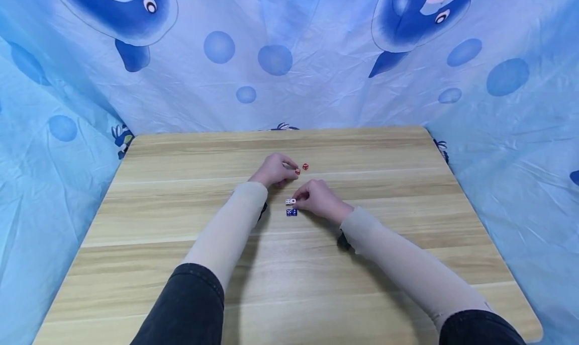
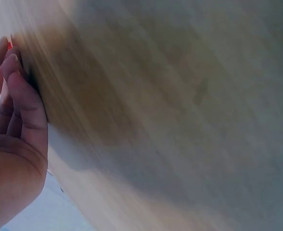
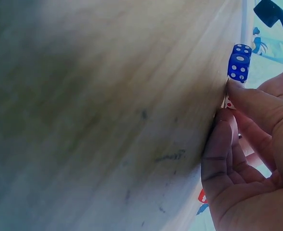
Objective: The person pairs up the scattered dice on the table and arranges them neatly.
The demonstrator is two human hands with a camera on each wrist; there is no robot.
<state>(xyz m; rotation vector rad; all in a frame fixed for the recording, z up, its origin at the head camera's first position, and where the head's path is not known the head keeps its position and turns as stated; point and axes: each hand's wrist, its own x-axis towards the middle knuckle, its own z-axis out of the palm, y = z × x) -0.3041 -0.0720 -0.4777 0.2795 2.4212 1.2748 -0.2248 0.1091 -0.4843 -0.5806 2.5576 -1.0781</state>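
Two white dice [image 1: 288,202] stand side by side mid-table, and my right hand [image 1: 318,201] pinches the right-hand one [image 3: 229,103] between thumb and fingertips. Just nearer to me than the white pair, two blue dice [image 1: 291,212] sit against each other; the right wrist view shows blue dice [image 3: 239,66] beyond the thumb. Farther back, my left hand [image 1: 277,170] pinches a red die [image 1: 297,171] at its fingertips. Only a sliver of that red die [image 2: 9,45] shows in the left wrist view. A second red die [image 1: 305,166] lies on the table a little right of and behind it.
The wood-grain table [image 1: 181,199] carries the dice near its centre. A blue curtain [image 1: 316,98] with whales and bubbles hangs behind it and along both sides. Both forearms reach in from the front, with dark straps [image 1: 344,240] under the wrists.
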